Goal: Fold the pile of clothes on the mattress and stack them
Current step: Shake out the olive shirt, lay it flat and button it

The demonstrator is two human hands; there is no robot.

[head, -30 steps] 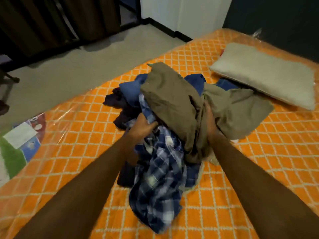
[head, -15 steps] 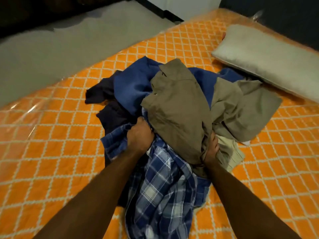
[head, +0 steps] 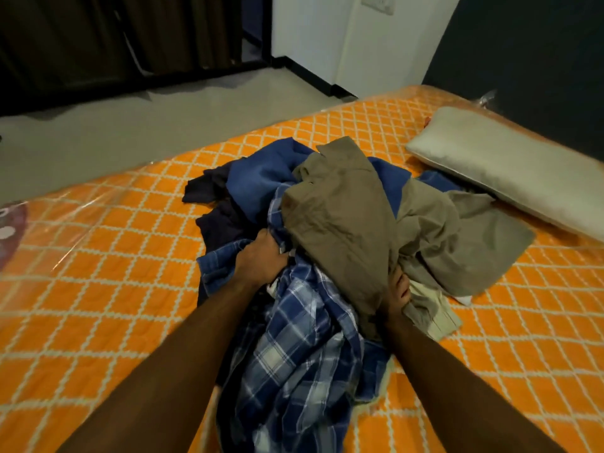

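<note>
Two hands are working at the near edge of the pile of clothes (head: 327, 240), one on each side of its middle. The fingers of the left hand (head: 260, 258) are curling into a fist round a bunch of the blue checked shirt (head: 294, 354), knuckles up, just where that shirt is disappearing under the olive-brown garment (head: 340, 223). The fingers of the right hand (head: 399, 291) are closing on the lower right edge of that olive-brown cloth, and are partly hiding in its folds, so how much they are holding is hard to tell.

Outward from the fingers, the checked shirt is trailing toward the person between the two forearms, its long axis running near to far. The olive-brown garment is lying on top, stretching away from the hands and spilling right toward the grey pillow (head: 510, 178). A plain blue garment (head: 258, 178) and a dark one (head: 222, 220) are sitting beyond and left of the left hand. A pale cloth (head: 434, 318) is poking out just right of the right hand.

All of it is resting in the middle of the orange quilted mattress (head: 98, 273). Nothing is looking folded yet. The olive-brown piece, being uppermost and nearer the right hand, seems the likeliest to come off first; lifting it up and away from the shirt beneath would free it.
</note>
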